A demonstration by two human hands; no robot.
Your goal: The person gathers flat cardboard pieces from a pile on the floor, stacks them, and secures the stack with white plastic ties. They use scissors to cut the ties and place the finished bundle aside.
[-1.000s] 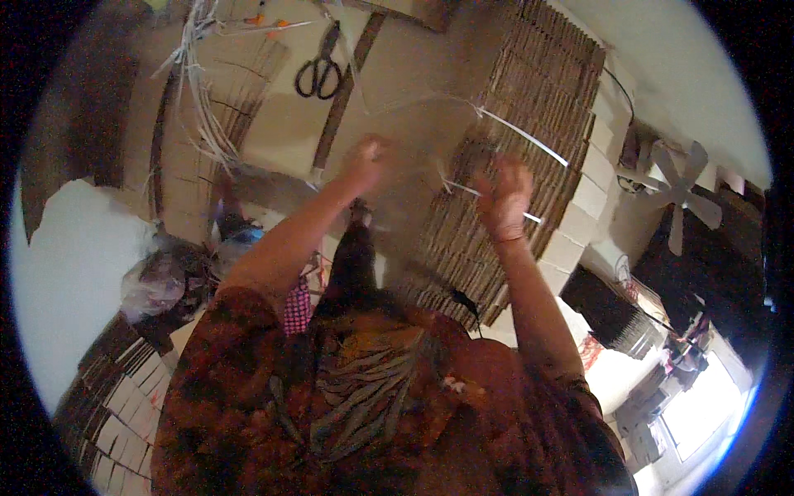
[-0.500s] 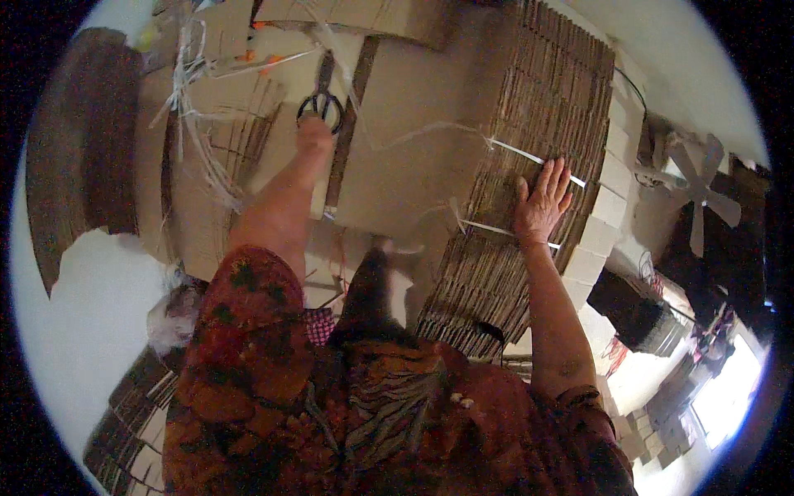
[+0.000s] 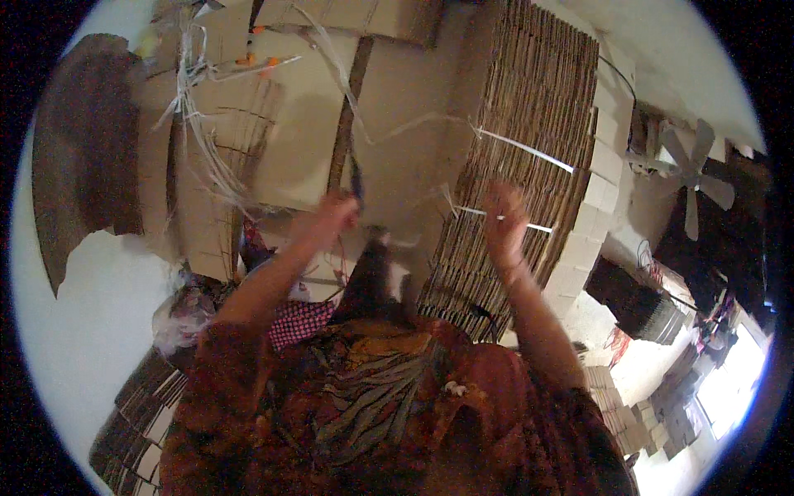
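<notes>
My left hand (image 3: 337,213) is closed around scissors (image 3: 356,178). Their dark blades point away from me, seen nearly edge-on over the flat cardboard. On the right, a tall bundle of stacked corrugated cardboard (image 3: 538,99) is bound by two white straps. My right hand (image 3: 506,217) is at the nearer strap (image 3: 471,211), over the bundle. Motion smears its fingers, and whether it touches the strap does not show. The farther strap (image 3: 525,149) crosses the bundle beyond that hand, its loose tail trailing left.
A tangle of clear plastic strapping (image 3: 194,99) hangs over cardboard at the left. Curved brown cardboard (image 3: 87,149) stands at the far left. Pale boxes (image 3: 591,215) line the bundle's right side, and a fan (image 3: 695,178) stands beyond. Checkered cloth (image 3: 302,322) lies near my left forearm.
My left hand has drawn the scissors back toward me from the farther cardboard. My right hand has lifted from lying flat by the farther strap and come nearer, to the close strap.
</notes>
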